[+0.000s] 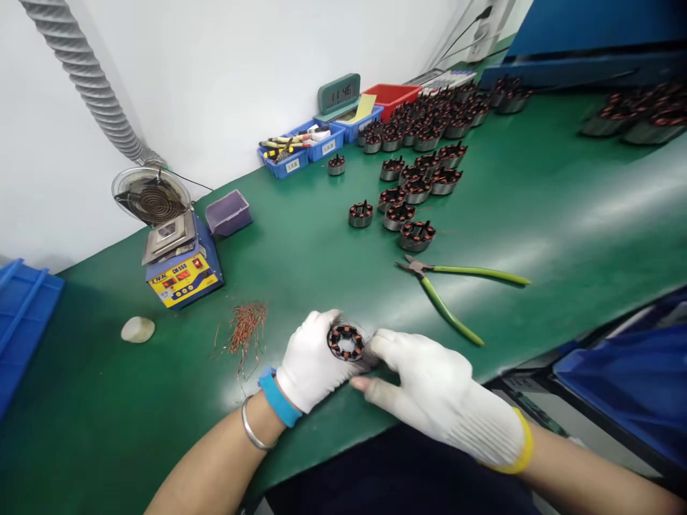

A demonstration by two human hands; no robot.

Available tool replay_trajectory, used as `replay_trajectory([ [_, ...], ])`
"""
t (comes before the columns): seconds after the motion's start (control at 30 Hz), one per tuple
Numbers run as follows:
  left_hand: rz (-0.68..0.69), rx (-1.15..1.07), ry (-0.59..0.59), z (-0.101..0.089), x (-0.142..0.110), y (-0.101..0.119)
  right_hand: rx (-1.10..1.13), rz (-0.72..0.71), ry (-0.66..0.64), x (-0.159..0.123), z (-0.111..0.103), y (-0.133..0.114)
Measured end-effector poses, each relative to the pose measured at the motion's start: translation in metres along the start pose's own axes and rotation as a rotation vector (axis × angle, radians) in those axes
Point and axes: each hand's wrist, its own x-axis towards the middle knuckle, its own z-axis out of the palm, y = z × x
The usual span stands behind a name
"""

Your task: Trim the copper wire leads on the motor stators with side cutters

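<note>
My left hand (311, 360), in a white glove with a blue wristband, is closed around a small motor stator (331, 343). The stator's ring of copper coils and black insulation faces up towards me. Close to its right side is my right hand (424, 379), in a white glove with a yellow cuff. Its bare thumb tip stands apart from the curled fingers, whose tips are at the stator's edge and blurred. Any wire between them is too fine to make out. Green-handled cutting pliers (451, 302) lie spread beyond my right hand. Left of my hands sits a pile of copper wire clippings (247, 327).
Several stators (417, 234) stand in groups across the green table (300, 236). A blue-and-yellow solder pot (182, 279) is at the left below a fume hose (89, 79), beside a purple box (228, 212). Blue bins (293, 164) and a clock (339, 93) line the wall.
</note>
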Motion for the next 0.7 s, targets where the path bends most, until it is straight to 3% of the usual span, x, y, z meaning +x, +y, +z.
replay_trajectory([
  [0.23, -0.034, 0.020, 0.076, 0.000, -0.008, 0.006, -0.007, -0.002, 0.023, -0.002, 0.007, 0.008],
  [0.43, 0.029, 0.100, 0.042, 0.000, -0.008, 0.014, -0.169, 0.045, -0.026, -0.011, 0.010, 0.020],
  [0.6, -0.145, 0.004, 0.021, 0.000, -0.005, 0.016, -0.320, 0.049, 0.009, 0.002, 0.005, 0.017],
  [0.7, -0.198, 0.018, -0.025, -0.002, -0.004, 0.013, -0.214, 0.072, -0.038, 0.019, -0.005, 0.018],
])
